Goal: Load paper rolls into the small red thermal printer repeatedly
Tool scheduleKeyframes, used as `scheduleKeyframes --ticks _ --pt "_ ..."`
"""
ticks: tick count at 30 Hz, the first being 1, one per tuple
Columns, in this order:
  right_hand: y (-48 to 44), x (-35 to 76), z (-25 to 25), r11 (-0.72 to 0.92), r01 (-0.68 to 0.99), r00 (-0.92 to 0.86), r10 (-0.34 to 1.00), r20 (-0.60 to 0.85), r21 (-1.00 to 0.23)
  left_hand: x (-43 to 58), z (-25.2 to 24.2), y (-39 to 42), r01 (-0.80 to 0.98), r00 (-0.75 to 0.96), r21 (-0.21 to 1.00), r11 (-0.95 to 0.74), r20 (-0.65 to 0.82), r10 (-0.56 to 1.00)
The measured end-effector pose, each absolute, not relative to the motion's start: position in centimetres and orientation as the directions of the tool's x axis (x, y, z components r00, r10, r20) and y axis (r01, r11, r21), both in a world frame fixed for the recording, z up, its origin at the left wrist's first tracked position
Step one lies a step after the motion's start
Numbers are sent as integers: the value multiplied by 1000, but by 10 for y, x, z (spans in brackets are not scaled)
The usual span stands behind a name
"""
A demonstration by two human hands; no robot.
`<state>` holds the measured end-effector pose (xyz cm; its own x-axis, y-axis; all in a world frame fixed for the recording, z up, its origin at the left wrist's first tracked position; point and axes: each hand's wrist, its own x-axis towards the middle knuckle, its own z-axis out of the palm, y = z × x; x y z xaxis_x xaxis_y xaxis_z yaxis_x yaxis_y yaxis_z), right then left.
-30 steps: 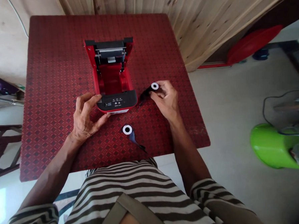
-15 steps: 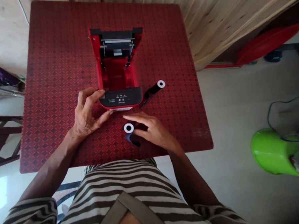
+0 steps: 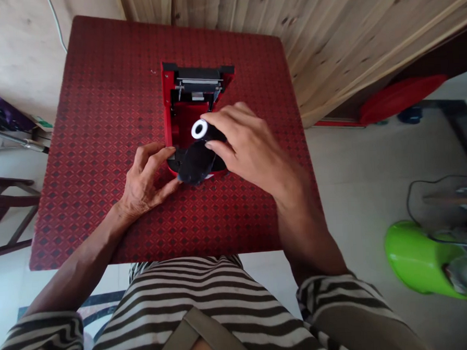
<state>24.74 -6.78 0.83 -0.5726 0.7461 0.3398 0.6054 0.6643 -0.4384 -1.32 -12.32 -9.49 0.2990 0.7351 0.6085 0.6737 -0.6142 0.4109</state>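
A small red printer (image 3: pixel 177 112) with a black front panel stands open on the red patterned table (image 3: pixel 98 124), its lid tipped back. My left hand (image 3: pixel 145 179) rests against the printer's front left corner, thumb and fingers spread around it. My right hand (image 3: pixel 245 143) is raised over the printer's front and grips a black roll with a white core (image 3: pixel 200 130); a dark loose end hangs from the roll in front of the black panel. The second roll is hidden behind my right hand or out of sight.
A wooden plank wall (image 3: pixel 288 26) runs behind the table. On the floor to the right stand a green plastic object (image 3: pixel 418 259) with a cable and a red object (image 3: pixel 401 95). Dark chair legs (image 3: pixel 0 208) show at the left.
My right hand took hold of the roll lying at the table's front and lifted it up over the printer. The left hand has stayed on the printer's corner. The camera shifted slightly.
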Motion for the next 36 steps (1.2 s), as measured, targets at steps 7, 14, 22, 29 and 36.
scheduleKeyframes --ticks 7,14,22,29,36 --pt "-15 219 -38 747 604 -695 664 277 -276 -11 -96 -124 662 296 417 -623 618 728" --pt "9 219 -55 735 604 -713 671 203 -308 -11 -94 -125 658 305 422 -624 608 733" --pt "-19 228 -18 699 546 -701 683 205 -462 -14 -92 -126 646 304 446 -619 594 745" --pt "-61 241 -10 701 464 -658 682 319 -542 -20 -70 -109 559 163 671 -488 487 858" --pt "-72 232 -28 719 551 -527 694 491 -424 -12 -16 -36 636 195 536 -555 584 788"
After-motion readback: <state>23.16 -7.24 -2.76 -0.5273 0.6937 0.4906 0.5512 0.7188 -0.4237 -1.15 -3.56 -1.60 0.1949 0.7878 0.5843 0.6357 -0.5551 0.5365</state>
